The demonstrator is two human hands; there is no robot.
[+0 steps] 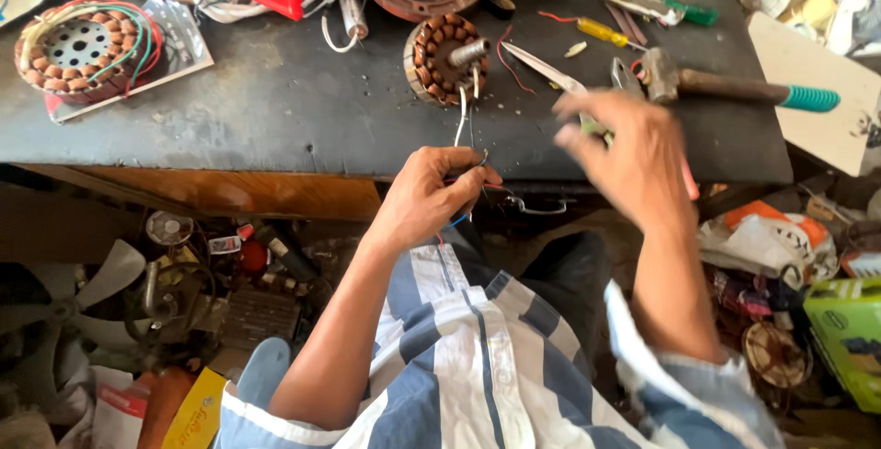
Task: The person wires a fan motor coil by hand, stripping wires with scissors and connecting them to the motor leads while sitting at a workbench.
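2 hands [431,194] [633,151] hold wires [463,123] at bench edge [275,169].

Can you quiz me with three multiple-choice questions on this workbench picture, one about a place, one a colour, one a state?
1. Where is the hammer?
A. on the dark bench top, to the right
B. on the floor
C. in the left hand

2. What colour is the end of the hammer's handle?
A. red
B. teal green
C. black

3. What is the left hand doing?
A. lying flat and open
B. pinching thin wires that run from the small copper-wound stator
C. holding a fan blade

Answers:
1 A, it lies on the bench past the right hand.
2 B, the end grip is teal.
3 B, the fingers close on the wires at the bench edge.
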